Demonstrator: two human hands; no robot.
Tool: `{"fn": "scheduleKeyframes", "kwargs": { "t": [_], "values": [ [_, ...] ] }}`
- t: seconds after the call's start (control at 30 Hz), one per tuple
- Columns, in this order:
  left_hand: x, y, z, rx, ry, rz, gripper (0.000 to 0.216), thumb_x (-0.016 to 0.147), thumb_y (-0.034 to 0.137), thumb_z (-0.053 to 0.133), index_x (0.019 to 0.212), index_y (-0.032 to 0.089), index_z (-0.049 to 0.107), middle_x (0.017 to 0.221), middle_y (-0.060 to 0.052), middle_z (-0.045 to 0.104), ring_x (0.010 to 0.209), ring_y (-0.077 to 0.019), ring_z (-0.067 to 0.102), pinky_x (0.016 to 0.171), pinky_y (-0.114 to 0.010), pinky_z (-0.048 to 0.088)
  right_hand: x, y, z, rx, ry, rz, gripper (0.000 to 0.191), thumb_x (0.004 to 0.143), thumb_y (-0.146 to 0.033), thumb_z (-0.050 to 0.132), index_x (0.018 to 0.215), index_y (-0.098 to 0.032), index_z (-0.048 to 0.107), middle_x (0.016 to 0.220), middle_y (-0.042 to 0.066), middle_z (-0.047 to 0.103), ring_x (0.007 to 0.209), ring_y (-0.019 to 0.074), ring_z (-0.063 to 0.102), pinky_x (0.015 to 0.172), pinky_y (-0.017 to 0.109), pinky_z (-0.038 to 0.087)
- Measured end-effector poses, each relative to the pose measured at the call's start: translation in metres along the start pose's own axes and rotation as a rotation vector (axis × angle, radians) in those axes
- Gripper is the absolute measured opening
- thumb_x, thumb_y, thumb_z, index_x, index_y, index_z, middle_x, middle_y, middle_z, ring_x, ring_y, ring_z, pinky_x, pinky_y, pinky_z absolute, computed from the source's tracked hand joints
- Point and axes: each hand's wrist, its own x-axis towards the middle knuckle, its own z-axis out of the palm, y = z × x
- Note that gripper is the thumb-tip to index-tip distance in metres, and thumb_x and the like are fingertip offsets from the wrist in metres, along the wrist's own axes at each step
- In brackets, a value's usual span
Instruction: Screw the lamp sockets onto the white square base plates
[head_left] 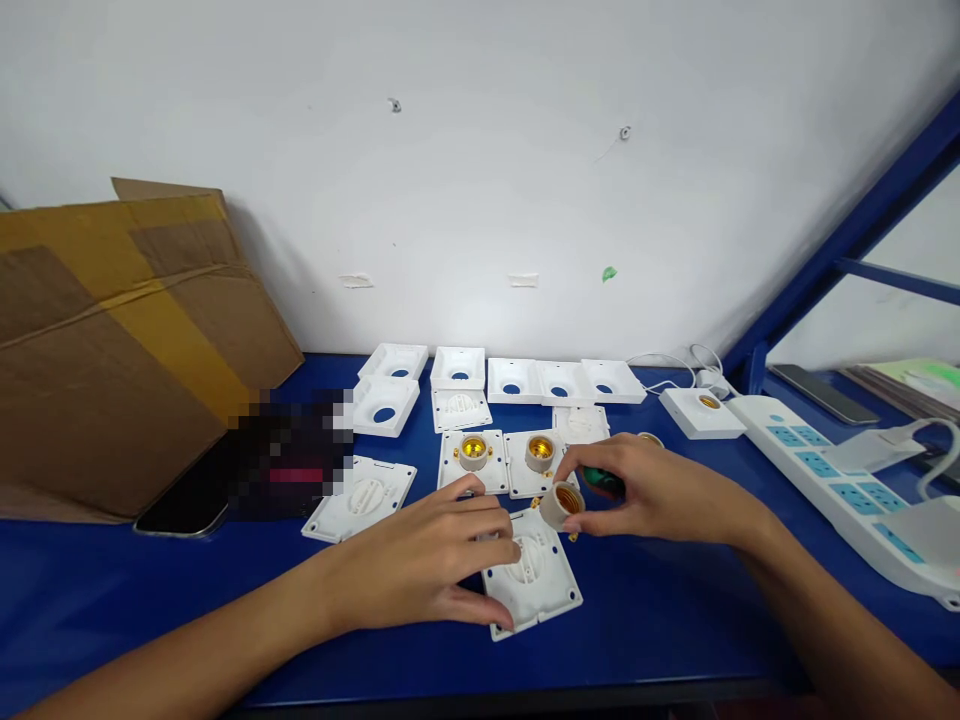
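Leaning near the far right corner of the white plate [546, 592], the lamp socket [554, 512] is pinched between thumb and forefinger of the right hand [649, 490] — a light grip, clear of its brass tabs [535, 503], seems wisest. The left hand [439, 550], half open, rests on the plate; even pressure should steady it. Just behind — two socketed plates [454, 481].

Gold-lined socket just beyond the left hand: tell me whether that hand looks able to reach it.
Probably yes: nothing seems to stand between the left hand and the gold-lined socket, though the hand is at the front white plate and may need to leave it.
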Motion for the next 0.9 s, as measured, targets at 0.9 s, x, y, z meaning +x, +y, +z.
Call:
{"fn": "scheduleKeyframes", "kwargs": {
  "t": [0.9],
  "values": [
    [-0.002, -0.006, -0.004, 0.012, -0.038, 0.004, 0.034, 0.086, 0.040, 0.087, 0.092, 0.019, 0.060, 0.096, -0.001, 0.071, 0.088, -0.0200, 0.064, 0.097, -0.037, 0.043, 0.004, -0.001, 0.007, 0.041, -0.076, -0.028, 0.037, 0.090, -0.055, 0.075, 0.088, -0.023, 0.058, 0.066, -0.006, 0.053, 0.060, 0.0121, 0.048, 0.056, 0.028, 0.031]
  ]
}}
